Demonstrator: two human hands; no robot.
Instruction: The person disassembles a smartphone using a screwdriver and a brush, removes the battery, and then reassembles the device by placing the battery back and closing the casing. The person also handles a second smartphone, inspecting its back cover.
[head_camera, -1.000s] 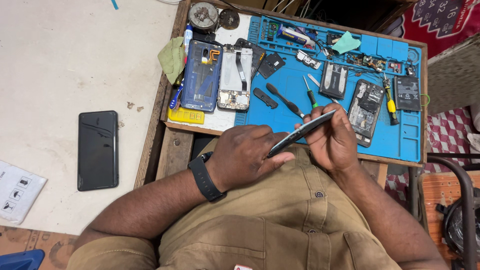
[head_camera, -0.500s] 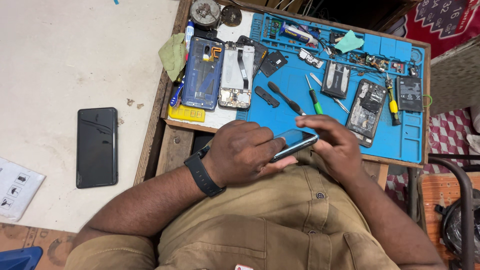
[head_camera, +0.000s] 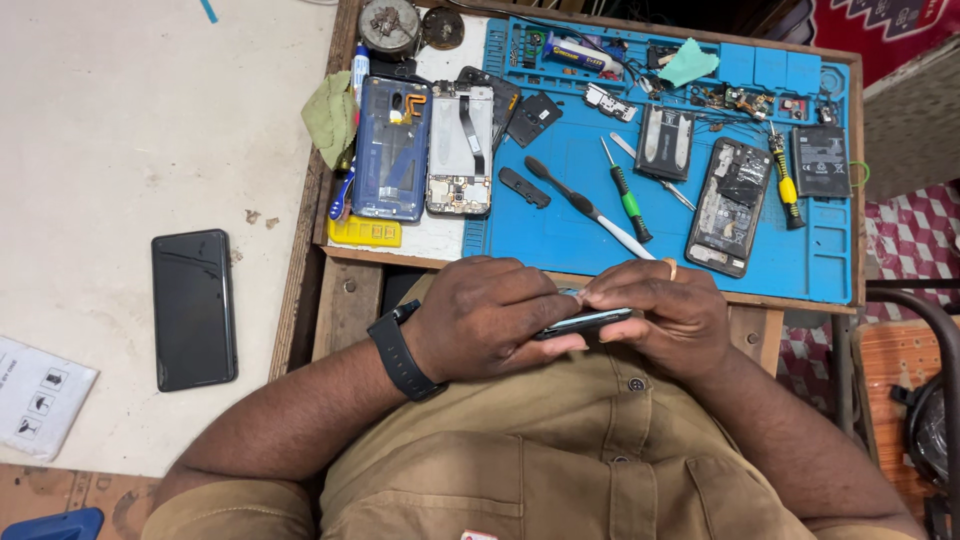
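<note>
Below the front edge of the counter (head_camera: 345, 300), over the lap, both hands pinch a thin dark phone (head_camera: 585, 322) held edge-on. The left hand (head_camera: 480, 315) has its grip closed round the phone's near end, and the right hand (head_camera: 660, 315) closes fingertips on the far end. Nothing lies beneath the phone but clothing, so a slip of either grip would likely drop it off the knees. Squeezing or flexing so thin a body could crack it. On the blue mat (head_camera: 570, 225) a screwdriver (head_camera: 625, 190) and an opened phone (head_camera: 728, 205) lie apart from the hands.
</note>
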